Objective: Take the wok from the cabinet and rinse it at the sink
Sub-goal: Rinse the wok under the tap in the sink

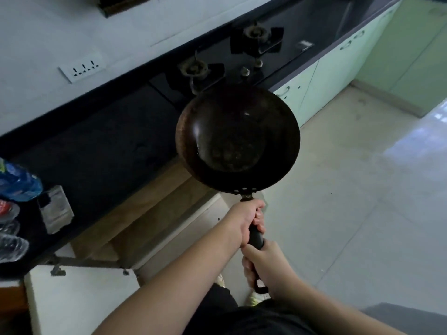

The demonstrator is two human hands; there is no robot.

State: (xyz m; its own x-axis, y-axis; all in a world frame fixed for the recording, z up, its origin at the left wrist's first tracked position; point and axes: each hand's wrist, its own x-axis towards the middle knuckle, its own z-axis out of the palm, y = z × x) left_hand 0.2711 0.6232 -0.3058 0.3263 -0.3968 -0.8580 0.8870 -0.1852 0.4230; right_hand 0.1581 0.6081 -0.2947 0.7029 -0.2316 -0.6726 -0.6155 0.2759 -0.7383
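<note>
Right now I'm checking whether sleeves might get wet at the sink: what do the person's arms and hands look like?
Both forearms are bare as far as the picture shows, with no sleeve in view. The left hand and right hand wear no gloves, and no rings, watch or bracelet show. Dark clothing covers the body below.

A single head-worn view looked forward and steeply down along both forearms, tilted so the counter (101,131) ran diagonally. The two-handed grip on the wok (238,139) handle sat close, low of centre. Beyond the grip lay the stove (242,54); to its left, the open cabinet (135,221); to its right, floor (350,189).
</note>
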